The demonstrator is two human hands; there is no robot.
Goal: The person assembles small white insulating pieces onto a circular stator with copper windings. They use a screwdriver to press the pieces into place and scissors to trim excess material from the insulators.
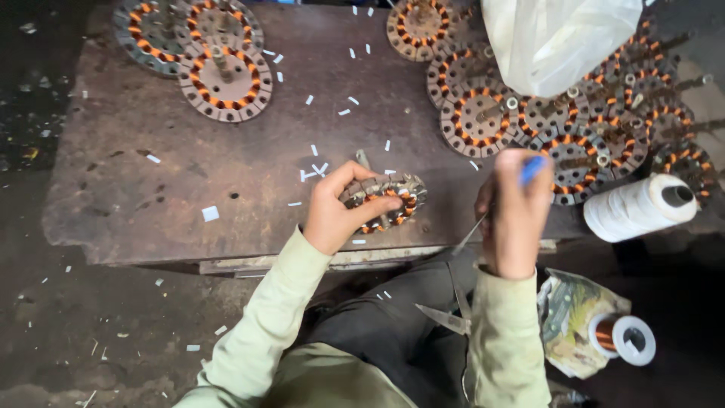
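Two hands work at the near edge of a rusty brown surface [151, 166], and the wound stator [385, 200] between them serves as the landmark here. The left hand [340, 208] wraps over that stator's left side, its fingers [377, 205] curled shut across the top and the thumb arched behind, so the ring of copper coils and metal teeth is gripped and tilted slightly up from the surface. To the right of the stator, well clear of it, the right hand [515, 208] is raised with its fingers closed around a blue-handled tool [531, 170]; a thin metal shaft [470, 234] slants down from the hand toward the surface edge.

Farther right of the stator, a heap of finished stators [574, 128] overlaps itself, with a white plastic bag [559, 38] lying over its far part. Just beyond that heap's near side rests a cone of white thread [638, 208]. Far left and behind the stator, three more stators [204, 53] sit together. Small white paper slips [313, 170] lie scattered just behind the held stator and across the surface. Nearer than the stator, on the person's dark lap, lies a pair of scissors [445, 317], and right of these a spool of copper wire [623, 338] sits on a crumpled wrapper [570, 317].
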